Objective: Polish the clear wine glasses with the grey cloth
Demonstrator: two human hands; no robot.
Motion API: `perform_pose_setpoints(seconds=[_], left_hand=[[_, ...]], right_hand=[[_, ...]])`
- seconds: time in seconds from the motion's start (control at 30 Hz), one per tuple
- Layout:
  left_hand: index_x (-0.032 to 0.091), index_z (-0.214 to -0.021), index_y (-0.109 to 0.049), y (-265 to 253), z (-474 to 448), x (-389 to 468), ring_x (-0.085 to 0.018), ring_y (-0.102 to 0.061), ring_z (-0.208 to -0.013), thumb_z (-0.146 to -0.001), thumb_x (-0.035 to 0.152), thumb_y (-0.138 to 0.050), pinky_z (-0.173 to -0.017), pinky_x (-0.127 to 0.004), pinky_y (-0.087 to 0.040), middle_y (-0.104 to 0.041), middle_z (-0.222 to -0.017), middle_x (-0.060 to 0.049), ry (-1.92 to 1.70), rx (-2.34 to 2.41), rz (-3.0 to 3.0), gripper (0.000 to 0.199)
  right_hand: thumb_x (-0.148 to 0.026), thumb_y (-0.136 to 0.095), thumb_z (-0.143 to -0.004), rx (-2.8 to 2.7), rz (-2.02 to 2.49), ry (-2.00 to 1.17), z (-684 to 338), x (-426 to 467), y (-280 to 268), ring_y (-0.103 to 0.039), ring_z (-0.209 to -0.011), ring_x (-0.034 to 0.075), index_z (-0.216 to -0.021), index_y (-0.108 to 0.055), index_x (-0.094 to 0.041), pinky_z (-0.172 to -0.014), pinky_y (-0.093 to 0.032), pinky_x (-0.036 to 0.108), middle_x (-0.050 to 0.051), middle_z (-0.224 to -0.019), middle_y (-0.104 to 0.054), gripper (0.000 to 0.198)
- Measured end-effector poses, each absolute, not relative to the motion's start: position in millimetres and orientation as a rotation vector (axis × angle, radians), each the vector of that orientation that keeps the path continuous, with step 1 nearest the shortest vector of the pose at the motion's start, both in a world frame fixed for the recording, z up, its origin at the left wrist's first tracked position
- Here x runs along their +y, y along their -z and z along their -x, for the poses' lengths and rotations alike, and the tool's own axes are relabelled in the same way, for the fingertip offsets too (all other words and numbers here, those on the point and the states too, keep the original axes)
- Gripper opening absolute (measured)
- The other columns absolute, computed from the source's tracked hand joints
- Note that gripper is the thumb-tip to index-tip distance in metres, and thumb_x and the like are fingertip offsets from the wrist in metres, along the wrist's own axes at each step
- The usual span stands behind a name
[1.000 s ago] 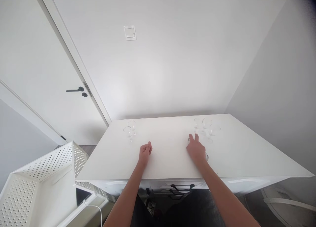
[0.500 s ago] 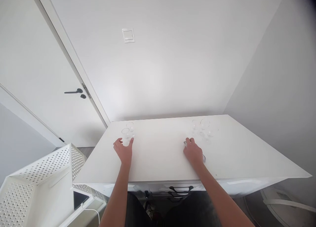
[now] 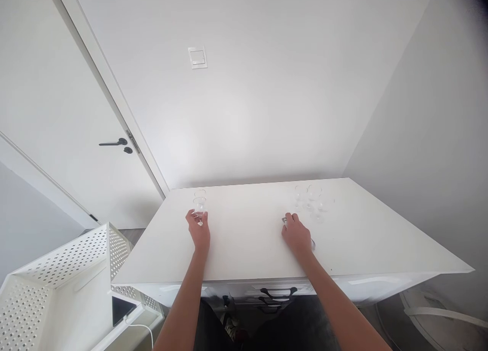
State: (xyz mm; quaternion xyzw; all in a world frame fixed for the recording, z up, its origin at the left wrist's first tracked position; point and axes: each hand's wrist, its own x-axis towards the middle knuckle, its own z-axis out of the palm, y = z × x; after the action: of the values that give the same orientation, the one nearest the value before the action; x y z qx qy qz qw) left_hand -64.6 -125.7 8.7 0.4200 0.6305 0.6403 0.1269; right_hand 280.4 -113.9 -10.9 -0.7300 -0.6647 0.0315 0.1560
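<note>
The left hand point(image 3: 200, 233), left of the grey object point(image 3: 313, 244), grasps 1 glass point(image 3: 199, 204) low, likely sparing its rim; the right hand point(image 3: 296, 237) covers that object, grip unclear.

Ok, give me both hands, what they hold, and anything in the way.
Left hand around a clear, round-rimmed glass. Right hand over a mostly hidden grey item, grip unclear. Possible obstacle: second clear glass close behind the first.
</note>
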Motion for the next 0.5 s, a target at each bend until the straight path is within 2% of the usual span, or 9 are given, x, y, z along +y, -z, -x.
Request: perform_pose_setpoints(seconds=[0.1,0.17,0.27,0.33,0.4,0.5], left_hand=[[0.024,-0.133,-0.043,-4,35,-128,-0.019,-0.064,-0.084,-0.095,0.051,-0.06,-0.08,-0.034,-0.051,-0.064,-0.101,-0.005,-1.809,1.771,-1.313,0.05],[0.023,-0.13,-0.048,0,14,-128,-0.019,-0.062,-0.082,-0.093,0.051,-0.062,-0.08,-0.034,-0.051,-0.063,-0.097,-0.005,-1.72,1.723,-1.422,0.048],[0.025,-0.129,-0.051,5,-4,-130,-0.019,-0.061,-0.08,-0.092,0.048,-0.065,-0.08,-0.035,-0.051,-0.063,-0.097,-0.004,-1.625,1.67,-1.588,0.046],[0.027,-0.125,-0.052,7,-8,-132,-0.017,-0.061,-0.077,-0.09,0.047,-0.067,-0.079,-0.034,-0.051,-0.064,-0.096,-0.002,-1.515,1.607,-1.73,0.043],[0.028,-0.124,-0.052,9,-7,-134,-0.015,-0.061,-0.073,-0.09,0.047,-0.068,-0.076,-0.032,-0.051,-0.064,-0.095,0.0,-1.379,1.544,-1.844,0.042],[0.029,-0.124,-0.051,9,-5,-136,-0.014,-0.061,-0.071,-0.089,0.047,-0.067,-0.075,-0.03,-0.051,-0.063,-0.095,0.002,-1.269,1.502,-1.927,0.042]], right_hand=[[-0.018,-0.04,-0.095,-1.822,1.912,-0.168,-283,-115,10,-0.063,-0.102,0.024,-0.14,-0.045,-0.019,-0.079,-0.048,0.033,0.012,-0.124,-0.061,0.045],[-0.018,-0.042,-0.095,-1.828,1.741,-0.234,-283,-119,7,-0.058,-0.117,0.026,-0.143,-0.045,-0.019,-0.095,-0.047,0.037,0.014,-0.128,-0.061,0.048],[-0.026,-0.047,-0.096,-1.867,1.501,-0.341,-275,-127,-2,-0.054,-0.121,0.029,-0.127,-0.061,-0.022,-0.105,-0.044,0.044,0.013,-0.122,-0.065,0.034],[-0.038,-0.052,-0.097,-1.735,1.367,-0.471,-262,-132,-9,-0.057,-0.115,0.029,-0.108,-0.068,-0.023,-0.101,-0.047,0.045,0.01,-0.113,-0.068,0.025],[-0.054,-0.057,-0.094,-1.428,1.253,-0.708,-245,-136,-18,-0.063,-0.1,0.028,-0.094,-0.069,-0.022,-0.087,-0.053,0.041,0.009,-0.101,-0.07,0.034],[-0.066,-0.067,-0.084,-0.871,1.097,-1.118,-223,-135,-34,-0.065,-0.077,0.023,-0.092,-0.066,-0.02,-0.069,-0.055,0.036,0.006,-0.086,-0.069,0.047]])
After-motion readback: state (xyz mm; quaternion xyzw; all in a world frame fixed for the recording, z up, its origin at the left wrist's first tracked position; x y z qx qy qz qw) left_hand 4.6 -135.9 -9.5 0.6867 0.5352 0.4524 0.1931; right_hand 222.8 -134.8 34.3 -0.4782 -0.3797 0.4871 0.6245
